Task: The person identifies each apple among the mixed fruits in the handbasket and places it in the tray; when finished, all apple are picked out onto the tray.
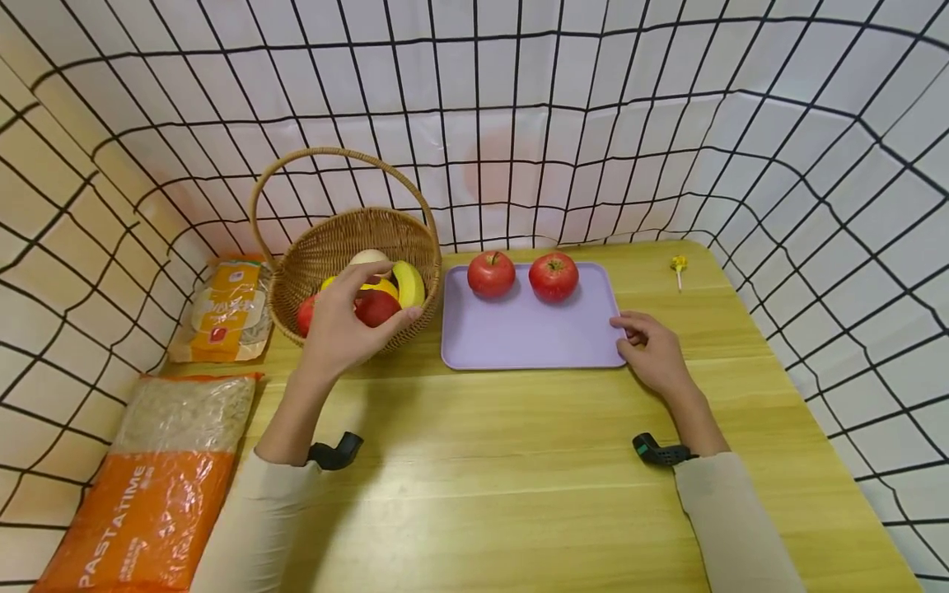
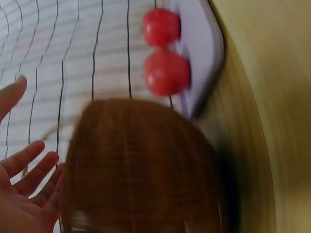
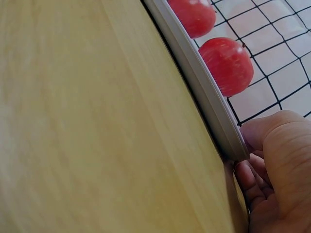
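My left hand (image 1: 348,317) hangs over the front of a wicker basket (image 1: 304,263), thumb apart from the fingers, nothing between them. Inside the basket are a banana (image 1: 409,285), a dark red fruit (image 1: 376,308), a pale round item (image 1: 369,258) and other fruit partly hidden by the hand. In the left wrist view, the basket (image 2: 141,165) is blurred. My right hand (image 1: 656,354) pinches the right rim of a lilac tray (image 1: 519,342), with fingers under the edge in the right wrist view. Two red apples (image 1: 492,274) sit along the tray's back side.
Left of the basket lies an orange and clear food packet (image 1: 228,309). A larger orange pasta bag (image 1: 159,486) is in front of it. A yellow-wrapped lollipop (image 1: 678,265) lies at the back right of the wooden table (image 1: 504,478). Black grid netting (image 1: 511,123) encloses the table.
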The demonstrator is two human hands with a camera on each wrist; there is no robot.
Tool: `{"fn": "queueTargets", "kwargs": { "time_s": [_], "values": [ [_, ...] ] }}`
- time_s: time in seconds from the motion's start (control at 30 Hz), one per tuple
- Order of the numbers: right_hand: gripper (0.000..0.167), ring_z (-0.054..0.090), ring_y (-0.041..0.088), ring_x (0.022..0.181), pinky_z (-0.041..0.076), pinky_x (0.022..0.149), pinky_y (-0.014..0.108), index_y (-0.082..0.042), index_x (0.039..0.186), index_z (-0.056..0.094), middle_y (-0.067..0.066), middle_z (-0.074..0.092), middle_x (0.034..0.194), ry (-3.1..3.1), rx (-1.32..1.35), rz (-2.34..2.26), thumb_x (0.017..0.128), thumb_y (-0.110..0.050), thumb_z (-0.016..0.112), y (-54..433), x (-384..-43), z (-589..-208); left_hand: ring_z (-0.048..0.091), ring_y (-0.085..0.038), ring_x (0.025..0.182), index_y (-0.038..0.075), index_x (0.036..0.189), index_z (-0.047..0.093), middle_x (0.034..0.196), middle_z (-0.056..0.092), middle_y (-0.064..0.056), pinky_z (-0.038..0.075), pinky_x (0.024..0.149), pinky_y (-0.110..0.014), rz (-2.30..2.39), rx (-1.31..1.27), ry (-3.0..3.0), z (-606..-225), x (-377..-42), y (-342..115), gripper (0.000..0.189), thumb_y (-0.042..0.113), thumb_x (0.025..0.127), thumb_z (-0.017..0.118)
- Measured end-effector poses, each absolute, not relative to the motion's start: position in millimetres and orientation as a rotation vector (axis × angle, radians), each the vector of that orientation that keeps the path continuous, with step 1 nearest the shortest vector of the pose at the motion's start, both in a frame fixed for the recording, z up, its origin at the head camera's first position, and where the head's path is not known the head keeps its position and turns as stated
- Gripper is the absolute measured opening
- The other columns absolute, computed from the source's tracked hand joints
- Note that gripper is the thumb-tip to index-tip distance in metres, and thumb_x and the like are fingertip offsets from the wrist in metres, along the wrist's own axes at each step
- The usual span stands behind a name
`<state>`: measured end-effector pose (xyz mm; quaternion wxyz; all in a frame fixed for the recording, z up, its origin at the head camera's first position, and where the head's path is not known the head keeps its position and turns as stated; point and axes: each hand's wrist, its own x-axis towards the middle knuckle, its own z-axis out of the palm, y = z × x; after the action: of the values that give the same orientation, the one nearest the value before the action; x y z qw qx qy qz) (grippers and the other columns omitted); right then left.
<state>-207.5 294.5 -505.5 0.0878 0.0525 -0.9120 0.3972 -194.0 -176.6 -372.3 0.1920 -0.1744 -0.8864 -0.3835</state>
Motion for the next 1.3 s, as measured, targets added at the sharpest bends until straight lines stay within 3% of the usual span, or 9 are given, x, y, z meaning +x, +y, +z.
{"fn": "queueTargets", "kwargs": {
  "time_s": [0.23, 0.4, 0.53, 1.07, 1.3],
  "values": [
    [0.034, 0.055, 0.013, 0.09, 0.041, 0.073, 0.005, -0.002, 0.126, 0.072, 0.017, 0.062, 0.139, -2.715, 0.151, 1.177, 0.093, -0.002, 0.063, 294.5, -206.7, -505.6, 0.057, -0.033, 0.121, 0.015, 0.139, 0.062, 0.137, 0.062, -0.01, 0.052, 0.097, -0.057, -1.031, -0.338, -2.58, -372.7, -187.9, -227.1, 0.069, 0.041, 0.08, 0.087],
    [0.034, 0.056, 0.015, 0.091, 0.041, 0.073, 0.005, -0.002, 0.126, 0.072, 0.018, 0.062, 0.138, -2.72, 0.155, 1.168, 0.093, -0.002, 0.063, 294.5, -204.1, -507.1, 0.051, -0.036, 0.125, 0.018, 0.141, 0.061, 0.141, 0.058, -0.012, 0.051, 0.092, -0.061, -0.981, -0.258, -2.66, -375.9, -183.5, -246.8, 0.067, 0.047, 0.084, 0.08],
    [0.034, 0.056, 0.016, 0.092, 0.041, 0.074, 0.006, -0.002, 0.127, 0.072, 0.017, 0.062, 0.14, -2.737, 0.152, 1.167, 0.094, -0.003, 0.063, 295.0, -202.1, -507.8, 0.049, -0.041, 0.126, 0.017, 0.141, 0.061, 0.143, 0.057, -0.015, 0.05, 0.09, -0.064, -0.919, -0.249, -2.708, -379.4, -183.3, -252.5, 0.065, 0.047, 0.086, 0.078],
    [0.035, 0.055, 0.016, 0.092, 0.04, 0.073, 0.006, -0.002, 0.126, 0.072, 0.018, 0.062, 0.138, -2.724, 0.149, 1.168, 0.093, -0.002, 0.062, 295.2, -204.6, -504.4, 0.045, -0.045, 0.136, 0.012, 0.139, 0.06, 0.144, 0.058, -0.018, 0.036, 0.106, -0.071, -0.83, -0.267, -2.769, -376.2, -192.2, -258.5, 0.057, 0.033, 0.088, 0.074],
    [0.035, 0.054, 0.015, 0.092, 0.041, 0.074, 0.007, -0.002, 0.127, 0.071, 0.017, 0.062, 0.136, -2.728, 0.16, 1.162, 0.093, -0.002, 0.062, 295.2, -207.2, -504.2, 0.043, -0.05, 0.139, 0.008, 0.143, 0.057, 0.148, 0.054, -0.021, 0.038, 0.105, -0.071, -0.717, -0.238, -2.867, -371.5, -196.5, -258.7, 0.061, 0.03, 0.088, 0.072]
  ]
}}
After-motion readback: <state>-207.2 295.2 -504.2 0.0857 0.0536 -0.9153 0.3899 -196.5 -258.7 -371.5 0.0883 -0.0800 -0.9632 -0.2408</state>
